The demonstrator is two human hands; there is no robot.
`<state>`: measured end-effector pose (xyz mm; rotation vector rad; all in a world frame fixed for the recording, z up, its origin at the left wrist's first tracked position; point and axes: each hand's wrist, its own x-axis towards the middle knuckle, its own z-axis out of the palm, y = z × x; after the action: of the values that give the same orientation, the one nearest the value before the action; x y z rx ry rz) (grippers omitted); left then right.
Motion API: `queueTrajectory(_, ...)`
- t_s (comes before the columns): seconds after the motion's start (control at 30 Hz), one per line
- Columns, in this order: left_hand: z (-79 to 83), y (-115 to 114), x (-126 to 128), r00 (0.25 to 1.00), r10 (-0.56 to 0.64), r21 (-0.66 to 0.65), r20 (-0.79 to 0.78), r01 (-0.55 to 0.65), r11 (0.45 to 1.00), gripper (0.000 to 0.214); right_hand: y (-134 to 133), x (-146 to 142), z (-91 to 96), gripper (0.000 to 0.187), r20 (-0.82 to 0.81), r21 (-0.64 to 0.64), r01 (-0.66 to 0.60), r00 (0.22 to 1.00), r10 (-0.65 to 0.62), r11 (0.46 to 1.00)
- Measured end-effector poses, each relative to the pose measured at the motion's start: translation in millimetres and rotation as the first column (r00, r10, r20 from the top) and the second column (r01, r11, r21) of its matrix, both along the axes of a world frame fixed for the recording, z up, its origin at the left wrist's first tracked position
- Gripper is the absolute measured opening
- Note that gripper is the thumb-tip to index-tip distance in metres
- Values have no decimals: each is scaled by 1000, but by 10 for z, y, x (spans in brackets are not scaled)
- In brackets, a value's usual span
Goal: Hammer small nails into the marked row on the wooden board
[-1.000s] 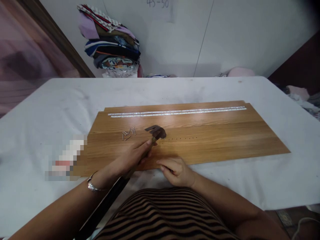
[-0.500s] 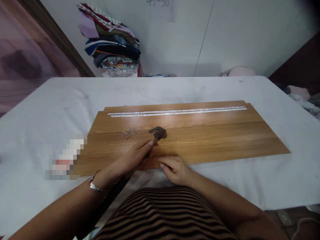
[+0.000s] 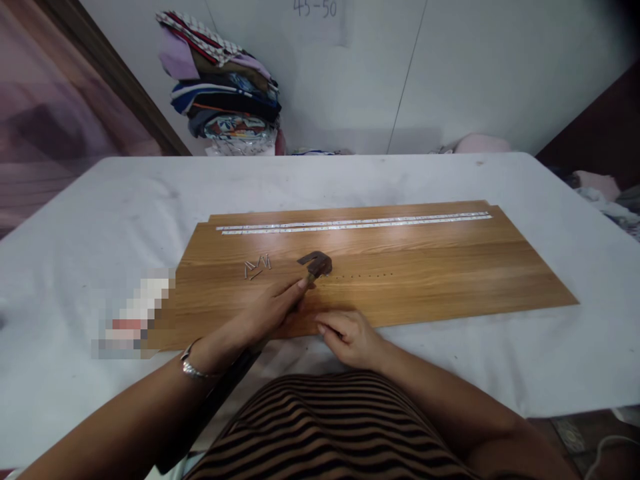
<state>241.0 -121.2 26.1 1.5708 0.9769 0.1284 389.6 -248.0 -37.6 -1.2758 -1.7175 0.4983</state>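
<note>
My left hand [image 3: 275, 305] is wrapped around the handle of a claw hammer [image 3: 319, 264]. The hammer's dark head is over the wooden board [image 3: 450, 260], its claw pointing left, and the black handle runs back under my forearm. At the board's near edge rests my right hand [image 3: 350, 339], fingers curled and thumb close to the forefinger; anything inside is hidden. Several loose nails [image 3: 257, 265] lie on the board left of the hammer head. A row of small dark dots [image 3: 370, 275], perhaps nail heads, runs rightward from the head.
Two white measuring strips [image 3: 355, 224] lie along the board's far side. A white cloth [image 3: 350, 180] covers the table beneath. Behind the table a stack of folded clothes [image 3: 225, 80] stands against the pale wall. A blurred patch [image 3: 135, 320] hides something at the board's left corner.
The view has shifted slightly. Both hands stay nearly in place, and the hammer head has moved only a touch, still over the same part of the board.
</note>
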Motion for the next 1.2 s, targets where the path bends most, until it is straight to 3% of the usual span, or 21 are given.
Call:
queueTrajectory(0.23,58,-5,-15,999,-18,-36,28,19,999,47,5,4,11,25,0,-13,-5,1000,5,1000)
queueTrajectory(0.5,-7,-4,6,999,-36,16,-15,37,999,49,0,0,15,25,21,-11,-6,1000,6,1000)
queueTrajectory(0.87,36,-13,-21,996,-84,-5,-18,84,996,51,12,1,-12,24,48,-21,-9,999,10,1000)
queueTrajectory(1.0,22,-15,6,993,-106,45,-43,108,993,52,6,3,-7,24,49,-9,3,999,-2,1000)
queueTrajectory(1.2,21,14,12,997,-71,57,-28,72,996,51,4,4,0,25,57,-2,9,998,-9,1000)
